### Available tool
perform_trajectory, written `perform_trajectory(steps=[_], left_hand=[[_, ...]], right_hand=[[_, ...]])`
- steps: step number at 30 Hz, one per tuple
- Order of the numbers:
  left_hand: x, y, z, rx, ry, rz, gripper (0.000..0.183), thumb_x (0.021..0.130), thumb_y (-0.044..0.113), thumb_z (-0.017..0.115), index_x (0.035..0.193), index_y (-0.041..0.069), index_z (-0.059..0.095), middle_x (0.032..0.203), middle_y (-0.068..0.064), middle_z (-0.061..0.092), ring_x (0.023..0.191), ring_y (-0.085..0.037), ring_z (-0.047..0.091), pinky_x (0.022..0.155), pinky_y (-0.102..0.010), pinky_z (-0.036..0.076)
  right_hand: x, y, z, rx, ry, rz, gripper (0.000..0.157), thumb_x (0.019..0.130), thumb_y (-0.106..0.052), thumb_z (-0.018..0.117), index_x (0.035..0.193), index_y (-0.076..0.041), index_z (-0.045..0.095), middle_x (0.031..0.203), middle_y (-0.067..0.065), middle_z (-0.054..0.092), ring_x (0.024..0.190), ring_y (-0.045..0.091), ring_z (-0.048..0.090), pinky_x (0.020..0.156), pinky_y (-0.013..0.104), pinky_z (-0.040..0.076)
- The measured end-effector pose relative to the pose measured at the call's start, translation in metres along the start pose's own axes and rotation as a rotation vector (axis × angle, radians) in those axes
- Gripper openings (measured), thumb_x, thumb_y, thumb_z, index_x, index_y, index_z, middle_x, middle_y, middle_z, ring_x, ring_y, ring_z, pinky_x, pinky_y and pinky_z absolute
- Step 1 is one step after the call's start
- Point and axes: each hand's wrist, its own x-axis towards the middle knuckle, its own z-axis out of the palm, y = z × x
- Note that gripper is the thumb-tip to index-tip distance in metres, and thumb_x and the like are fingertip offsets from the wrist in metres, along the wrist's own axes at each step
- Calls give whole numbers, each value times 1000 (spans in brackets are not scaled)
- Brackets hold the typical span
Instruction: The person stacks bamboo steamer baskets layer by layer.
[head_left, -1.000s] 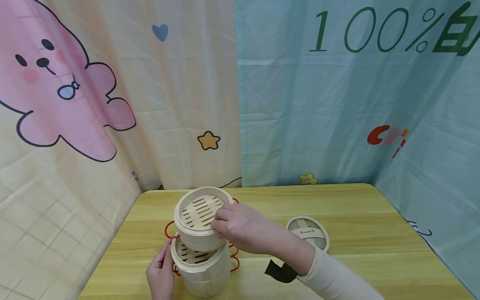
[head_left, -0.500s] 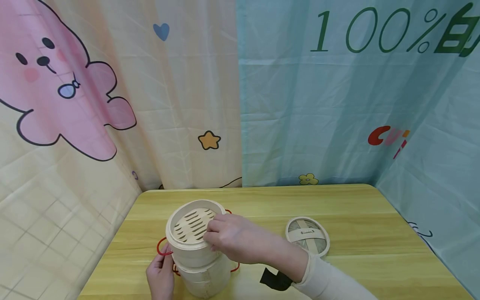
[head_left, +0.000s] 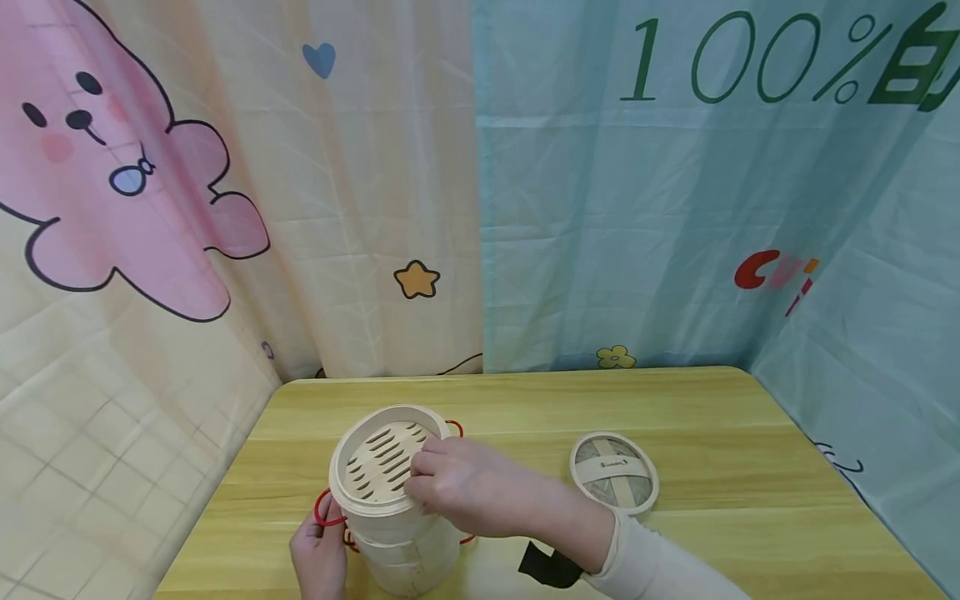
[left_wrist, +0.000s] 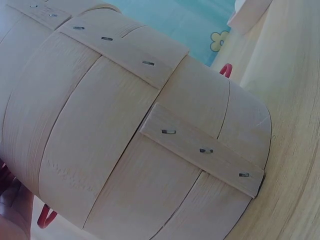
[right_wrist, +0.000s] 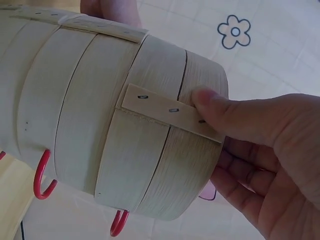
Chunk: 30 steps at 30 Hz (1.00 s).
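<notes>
In the head view the light is bright, soft and rather even, so the folds of the blue curtain give only gentle darker bands, while the table carries a pale sheen at the lower middle. The left wrist view is somewhat duller and slightly hazy; the staples on the steamer stay readable, but the left hand sits in dark shade at the corner. In the right wrist view, pale light washes the steamer's wall, and the right hand has its lower fingers in shadow.
</notes>
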Motion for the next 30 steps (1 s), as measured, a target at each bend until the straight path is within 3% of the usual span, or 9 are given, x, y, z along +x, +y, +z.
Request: perform_trajectory(steps=[9, 19, 25, 30], left_hand=[[0, 0, -1, -4, -9, -14, 35, 88, 2, 58, 77, 33, 69, 68, 15, 64, 64, 2, 54, 53, -10, 42], [0, -1, -2, 1, -10, -29, 35, 89, 1, 57, 78, 33, 69, 67, 14, 63, 63, 1, 53, 52, -11, 42], [0, 1, 0, -41, -26, -40, 31, 90, 3, 57, 80, 29, 71, 64, 11, 62, 51, -2, 50, 43, -13, 41], [-1, 1, 0, -48, -16, -39, 31, 89, 3, 57, 81, 30, 71, 67, 12, 64, 55, -1, 52, 45, -13, 41]], right_hand=[[-11, 13, 4, 198, 15, 20, 18, 80, -25, 72, 89, -13, 63, 90, -5, 56, 89, 10, 49, 83, 16, 39], [-15, 13, 6, 232, 19, 27, 17, 82, -24, 70, 92, -13, 63, 93, -6, 58, 93, 10, 49, 88, 16, 37], [-14, 12, 8, 209, 30, 16, 17, 82, -25, 70, 91, -13, 63, 92, -6, 59, 94, 11, 50, 90, 16, 37], [-13, 10, 9, 202, 32, 33, 18, 82, -26, 70, 93, -13, 65, 93, -6, 60, 93, 9, 50, 87, 15, 39]])
